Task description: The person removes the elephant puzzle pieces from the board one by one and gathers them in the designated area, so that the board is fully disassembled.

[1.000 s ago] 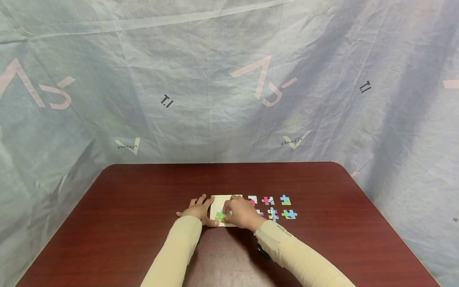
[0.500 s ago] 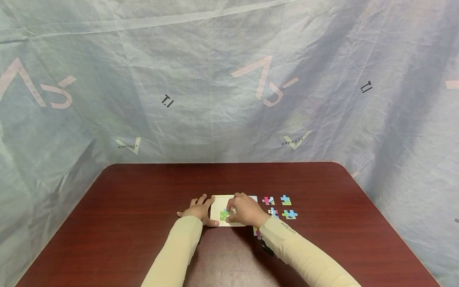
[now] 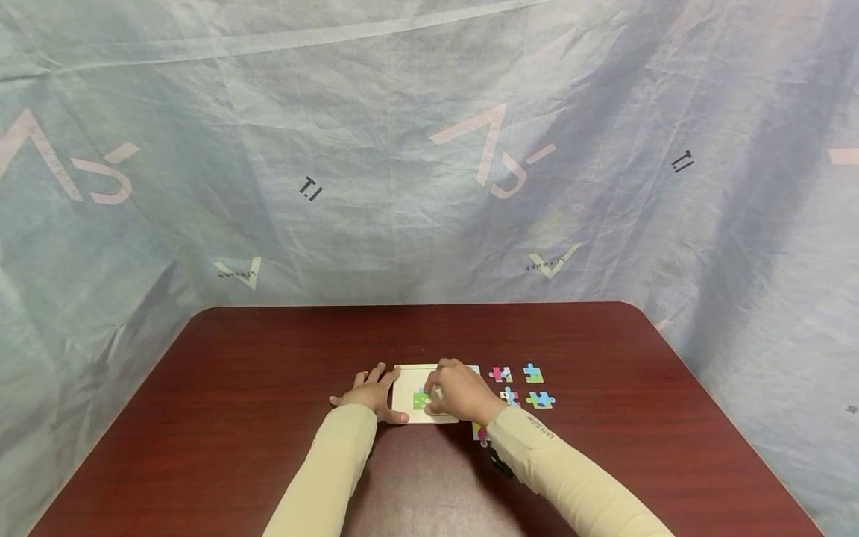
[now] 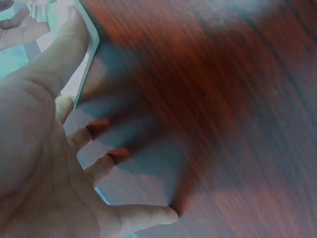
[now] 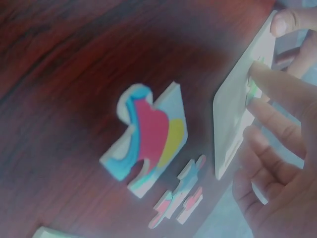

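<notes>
A flat cream puzzle board (image 3: 406,382) lies on the table. My left hand (image 3: 367,397) has its fingers spread along the board's left side, and in the left wrist view the thumb (image 4: 74,37) rests on the board's corner. Over the board, my right hand (image 3: 463,393) pinches a green puzzle piece (image 3: 419,400) between thumb and fingertips. That hand covers the right part of the board. The right wrist view shows the piece's green edge (image 5: 253,92) between the digits, low against the board; whether it is lifted I cannot tell.
Several loose puzzle pieces lie right of the board, among them a blue-green one (image 3: 540,400) and a pink one (image 3: 500,374). A piece with pink and yellow (image 5: 153,134) lies near my right wrist. Grey cloth (image 3: 403,186) hangs behind the dark red table (image 3: 268,350).
My right hand has shifted slightly to the right over the board, the green puzzle piece moving with it. It has held nearly still over the last half second. The left hand has stayed put.
</notes>
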The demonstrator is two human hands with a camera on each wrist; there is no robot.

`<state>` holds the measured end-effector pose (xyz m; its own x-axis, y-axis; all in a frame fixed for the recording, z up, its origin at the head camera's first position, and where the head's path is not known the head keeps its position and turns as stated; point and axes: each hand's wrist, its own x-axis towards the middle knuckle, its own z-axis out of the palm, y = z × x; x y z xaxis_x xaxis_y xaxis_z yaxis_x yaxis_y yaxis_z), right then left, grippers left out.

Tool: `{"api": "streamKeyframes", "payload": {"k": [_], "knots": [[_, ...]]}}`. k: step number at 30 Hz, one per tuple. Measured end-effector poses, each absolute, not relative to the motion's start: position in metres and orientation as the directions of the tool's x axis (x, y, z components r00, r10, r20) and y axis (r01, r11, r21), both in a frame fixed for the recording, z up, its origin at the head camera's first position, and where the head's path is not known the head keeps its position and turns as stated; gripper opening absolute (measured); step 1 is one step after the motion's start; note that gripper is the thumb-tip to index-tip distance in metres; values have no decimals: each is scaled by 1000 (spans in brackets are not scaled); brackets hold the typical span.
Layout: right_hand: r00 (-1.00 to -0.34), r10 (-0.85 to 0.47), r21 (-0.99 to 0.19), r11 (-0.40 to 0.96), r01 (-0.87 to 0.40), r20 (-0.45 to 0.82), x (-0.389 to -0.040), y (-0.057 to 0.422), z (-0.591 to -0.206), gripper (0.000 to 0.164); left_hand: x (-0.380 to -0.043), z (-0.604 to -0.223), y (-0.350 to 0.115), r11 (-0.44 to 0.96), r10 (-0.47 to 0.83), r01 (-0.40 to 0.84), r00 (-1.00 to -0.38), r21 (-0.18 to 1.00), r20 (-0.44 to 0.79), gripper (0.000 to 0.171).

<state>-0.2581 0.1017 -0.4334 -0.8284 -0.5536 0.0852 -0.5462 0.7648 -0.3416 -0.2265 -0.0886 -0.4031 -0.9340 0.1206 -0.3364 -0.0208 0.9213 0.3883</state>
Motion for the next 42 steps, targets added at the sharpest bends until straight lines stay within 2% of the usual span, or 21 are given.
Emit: {"api": "streamKeyframes", "payload": {"k": [7, 16, 35, 42], "knots": [[-832, -550, -393, 751, -531, 74, -259, 111, -434, 20, -234, -417, -91, 919, 112, -34, -934, 394, -340, 89], [-825, -559, -440, 722, -534, 82, -256, 129, -426, 19, -229, -410, -89, 915, 109, -37, -936, 401, -335, 89], [-833, -545, -406, 743, -533, 97, -245, 166, -408, 21, -236, -419, -92, 919, 115, -37, -928, 393, -355, 93], [-814, -561, -378, 728, -572, 151, -245, 180, -408, 25, -235, -417, -90, 919, 113, -39, -928, 392, -356, 93]]}}
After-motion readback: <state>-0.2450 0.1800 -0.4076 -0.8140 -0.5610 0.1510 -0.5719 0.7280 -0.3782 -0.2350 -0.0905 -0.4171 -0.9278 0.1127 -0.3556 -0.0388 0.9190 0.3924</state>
